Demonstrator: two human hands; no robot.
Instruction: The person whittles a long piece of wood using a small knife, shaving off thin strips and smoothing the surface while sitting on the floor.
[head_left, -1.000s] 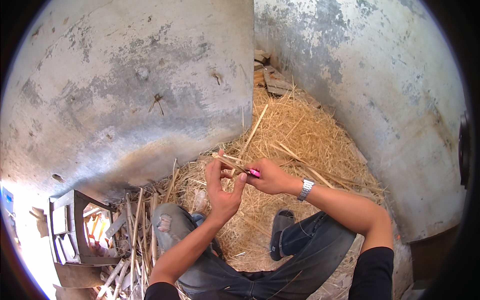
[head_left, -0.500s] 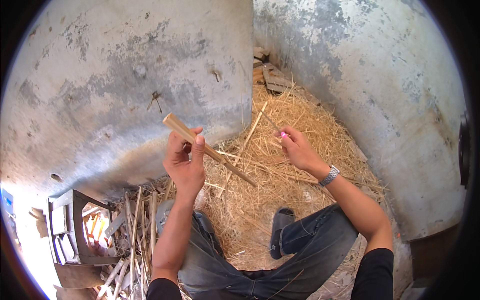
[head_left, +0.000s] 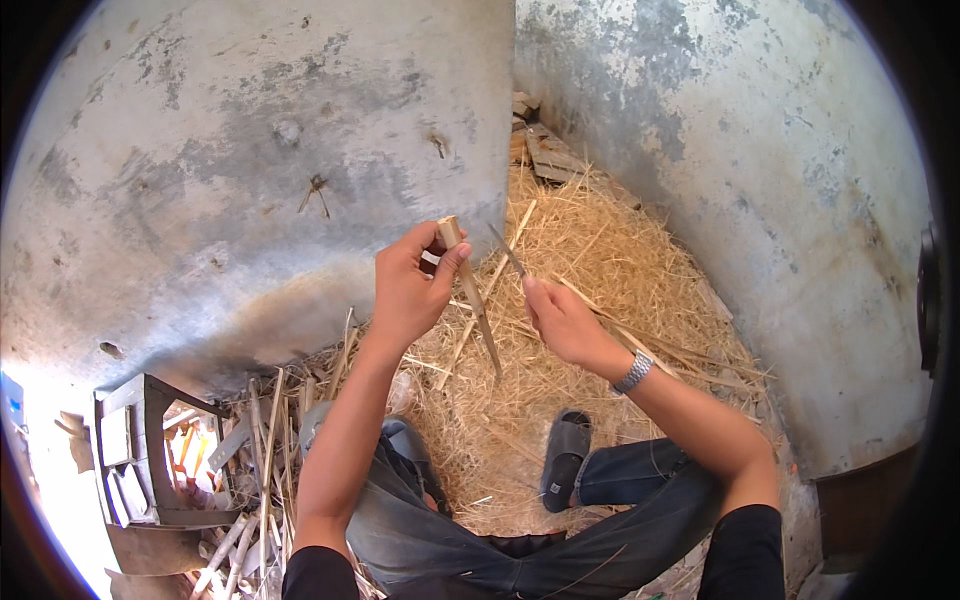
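One stick (head_left: pixel 477 303) slants down-right, pinched by our left hand (head_left: pixel 413 282); our right hand (head_left: pixel 568 322) clasps the knife (head_left: pixel 507 250) rightward of it, not touching.

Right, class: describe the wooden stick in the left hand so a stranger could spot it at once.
Find the heap of loose straw between the two mottled walls. Over its left side in the picture, the left hand pinches a wooden stick. Unlike the thin strips lying on the straw, it is hand-held and thicker, with a blunt pale top and narrower lower tip.
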